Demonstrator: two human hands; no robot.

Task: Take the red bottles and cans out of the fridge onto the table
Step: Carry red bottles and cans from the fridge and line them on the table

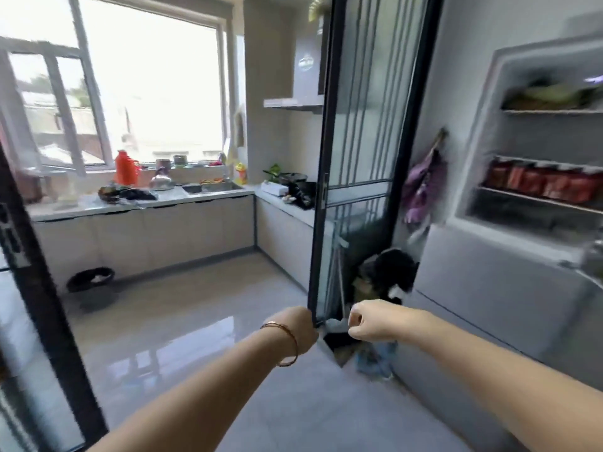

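Red cans and bottles sit in a blurred row on a shelf of the open fridge, at the right edge of the frame, about mid-height. Your hands are nowhere near them. Your left hand is at lower centre, curled loosely with the knuckles away from you; its fingers lie against or just behind the bottom edge of the dark-framed glass door, so you cannot tell whether they grip the frame or merely pass it. A thin bangle circles that wrist. Your right hand is just to the right of it, across the door's lower corner, closed into a loose fist with thumb and forefinger pinched together; nothing shows in it. Both forearms reach up from the bottom of the frame.

From that pair of hands, the red row lies up and to the right, well apart, with the grey lower fridge front between. The containers look red with dark tops, packed side by side, but motion blur hides their labels and their count. The shelf above them holds something green and blurred. A purple cloth hangs on the wall between the glass door and the fridge. In the left half of the frame, an orange jug stands on the counter under the window.
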